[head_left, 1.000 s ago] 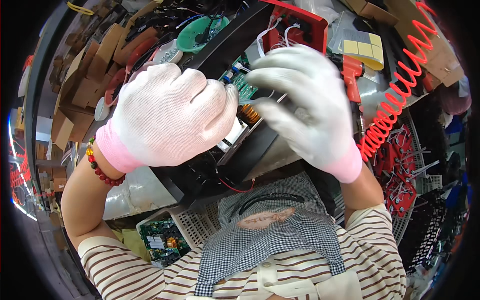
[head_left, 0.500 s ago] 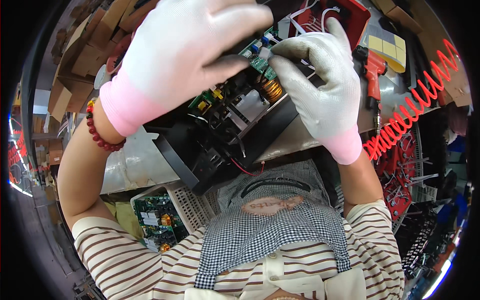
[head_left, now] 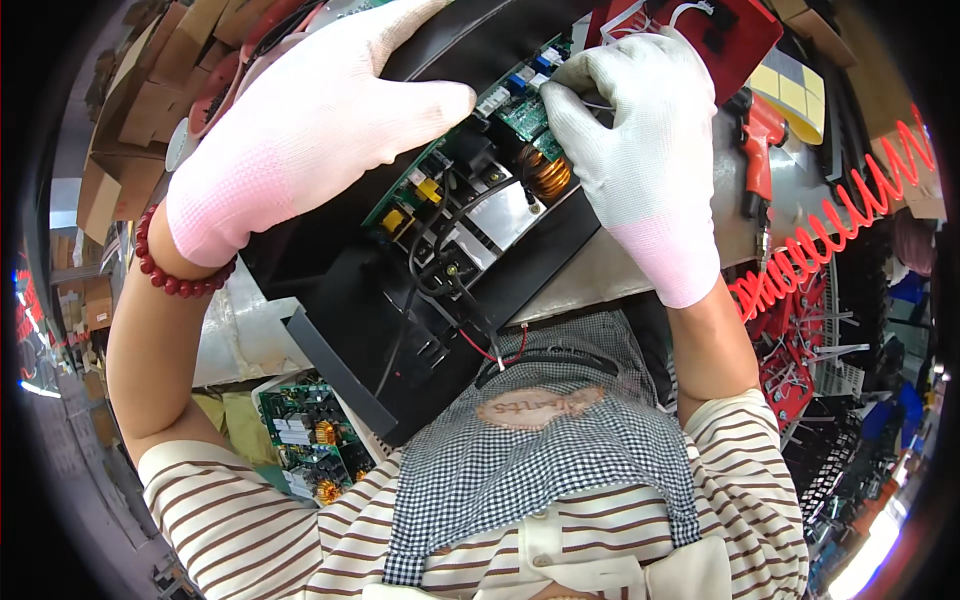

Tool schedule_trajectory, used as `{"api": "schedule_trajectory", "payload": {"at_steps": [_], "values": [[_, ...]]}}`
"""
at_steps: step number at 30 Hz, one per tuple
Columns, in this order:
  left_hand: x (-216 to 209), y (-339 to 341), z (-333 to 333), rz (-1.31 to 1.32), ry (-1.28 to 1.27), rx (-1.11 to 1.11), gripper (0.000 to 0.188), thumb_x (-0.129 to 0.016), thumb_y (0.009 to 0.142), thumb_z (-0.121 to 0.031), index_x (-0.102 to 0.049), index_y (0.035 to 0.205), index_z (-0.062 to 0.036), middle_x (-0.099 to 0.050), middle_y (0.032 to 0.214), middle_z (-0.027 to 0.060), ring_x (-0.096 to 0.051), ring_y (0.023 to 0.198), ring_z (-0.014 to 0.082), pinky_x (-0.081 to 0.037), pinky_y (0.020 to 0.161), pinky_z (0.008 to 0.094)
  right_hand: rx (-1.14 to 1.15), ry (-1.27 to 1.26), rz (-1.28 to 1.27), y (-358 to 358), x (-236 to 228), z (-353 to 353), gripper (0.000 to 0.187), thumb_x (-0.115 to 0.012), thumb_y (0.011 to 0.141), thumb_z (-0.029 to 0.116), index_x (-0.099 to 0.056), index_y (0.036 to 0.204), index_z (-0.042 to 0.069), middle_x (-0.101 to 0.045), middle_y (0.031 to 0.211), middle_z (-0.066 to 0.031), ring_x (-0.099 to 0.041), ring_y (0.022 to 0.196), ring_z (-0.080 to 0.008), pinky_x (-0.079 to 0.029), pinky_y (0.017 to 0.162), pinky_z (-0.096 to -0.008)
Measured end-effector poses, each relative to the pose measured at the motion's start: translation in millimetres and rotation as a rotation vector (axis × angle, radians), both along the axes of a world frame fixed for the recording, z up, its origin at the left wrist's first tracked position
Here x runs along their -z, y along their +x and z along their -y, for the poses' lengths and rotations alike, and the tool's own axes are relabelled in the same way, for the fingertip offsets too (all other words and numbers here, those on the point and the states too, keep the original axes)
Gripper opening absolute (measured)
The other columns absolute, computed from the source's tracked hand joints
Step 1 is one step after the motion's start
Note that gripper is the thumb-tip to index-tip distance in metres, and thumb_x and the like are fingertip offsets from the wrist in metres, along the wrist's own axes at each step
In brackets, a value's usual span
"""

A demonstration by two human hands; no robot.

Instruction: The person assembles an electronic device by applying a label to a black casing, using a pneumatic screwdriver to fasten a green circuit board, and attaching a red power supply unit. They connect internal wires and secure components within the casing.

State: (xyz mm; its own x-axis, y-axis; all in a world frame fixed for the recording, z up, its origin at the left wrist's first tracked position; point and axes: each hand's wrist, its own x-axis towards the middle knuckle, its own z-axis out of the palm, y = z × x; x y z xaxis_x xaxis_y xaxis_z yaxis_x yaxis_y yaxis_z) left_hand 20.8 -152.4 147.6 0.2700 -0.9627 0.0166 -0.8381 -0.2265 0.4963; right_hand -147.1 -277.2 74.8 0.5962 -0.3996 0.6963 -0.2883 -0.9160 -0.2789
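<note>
A black metal casing (head_left: 340, 290) lies slanted before me, with a green circuit board (head_left: 525, 118), a copper-wound coil (head_left: 550, 177) and silver heat sinks (head_left: 505, 212) inside. My right hand (head_left: 640, 140), in a white glove with a pink cuff, is at the board's far right end. Its thumb and forefinger pinch at a small white connector (head_left: 537, 81); a thin wire shows behind the fingers. My left hand (head_left: 340, 120), gloved likewise, lies over the casing's far left part with thumb and fingers spread apart. Black cables and a red wire (head_left: 478, 345) hang at the near end.
A red power driver (head_left: 762, 150) lies on the metal bench at right, beside a coiled red hose (head_left: 850, 220) and yellow label sheets (head_left: 790, 95). A red bin (head_left: 730, 40) stands at the back. Lower left, more circuit boards (head_left: 315, 435) sit in a crate. Cardboard boxes (head_left: 150, 90) line the left.
The casing has shifted and turned slightly, its near end coming closer to me. My left hand has moved left, off the board area. My right hand stays pinched near the board's far end.
</note>
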Motion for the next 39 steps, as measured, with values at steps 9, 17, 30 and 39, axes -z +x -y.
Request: {"api": "schedule_trajectory", "payload": {"at_steps": [9, 17, 30, 39], "values": [[-26.3, -10.8, 13.4, -0.398, 0.257, -0.126, 0.065, -0.068, 0.088, -0.030, -0.045, 0.140, 0.0015, -0.058, 0.118, 0.0128, -0.056, 0.101, 0.0190, -0.042, 0.091, 0.0301, -0.079, 0.003, 0.025, -1.1, 3.0, 4.9, 0.009, -0.073, 0.071, 0.011, -0.068, 0.074, 0.003, -0.062, 0.073, -0.0103, -0.059, 0.078, -0.0286, -0.044, 0.076, -0.0391], [-46.0, -23.1, 17.7, -0.581, 0.356, -0.142, 0.046, -0.066, 0.090, -0.022, -0.052, 0.129, -0.0024, -0.061, 0.082, -0.0011, -0.054, 0.064, 0.0041, -0.043, 0.056, 0.0208, -0.119, -0.020, 0.037, -1.7, 4.7, -10.9, 0.011, -0.073, 0.071, 0.013, -0.071, 0.079, 0.007, -0.064, 0.086, -0.0085, -0.058, 0.092, -0.0286, -0.043, 0.087, -0.0400], [-46.3, -24.6, 15.3, -0.590, 0.327, -0.111, 0.043, -0.065, 0.091, -0.022, -0.054, 0.127, -0.0032, -0.060, 0.079, -0.0020, -0.053, 0.063, 0.0040, -0.042, 0.055, 0.0207, -0.072, 0.013, 0.069, 6.3, 13.7, -14.8, 0.010, -0.074, 0.070, 0.014, -0.068, 0.075, 0.007, -0.063, 0.081, -0.0083, -0.058, 0.089, -0.0281, -0.044, 0.084, -0.0399], [-42.5, -18.8, 14.2, -0.615, 0.368, -0.107, 0.035, -0.064, 0.092, -0.024, -0.056, 0.120, -0.0039, -0.058, 0.075, -0.0031, -0.051, 0.060, 0.0041, -0.041, 0.054, 0.0216, -0.043, 0.008, 0.023, 9.1, 12.6, -18.2, 0.009, -0.073, 0.071, 0.013, -0.068, 0.075, 0.006, -0.062, 0.081, -0.0098, -0.059, 0.087, -0.0300, -0.044, 0.083, -0.0418]]}}
